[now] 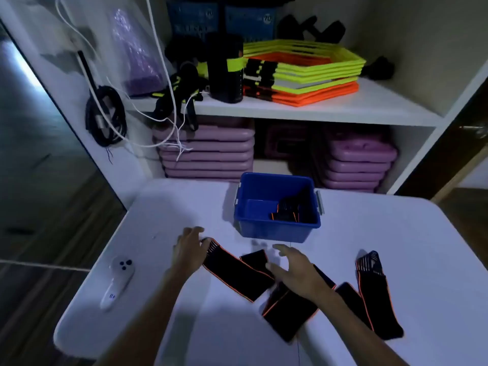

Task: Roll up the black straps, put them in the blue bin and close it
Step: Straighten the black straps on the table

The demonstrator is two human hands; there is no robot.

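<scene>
The blue bin [274,232] stands open on the white table [184,326], with a rolled black strap [287,210] inside at its right. Black straps with orange edges lie flat in front of it: one [235,273] runs from the left, another [286,310] lies folded in the middle, a third [375,294] at the right. My left hand [188,250] rests with spread fingers at the left strap's striped end. My right hand [295,270] hovers open over the middle straps, covering part of them. No lid is visible.
A white handheld controller [117,281] lies on the table at the left. Behind the table stands a shelf [317,108] with yellow and orange frames, a black cylinder and purple stacked cases. Cables hang at the shelf's left side.
</scene>
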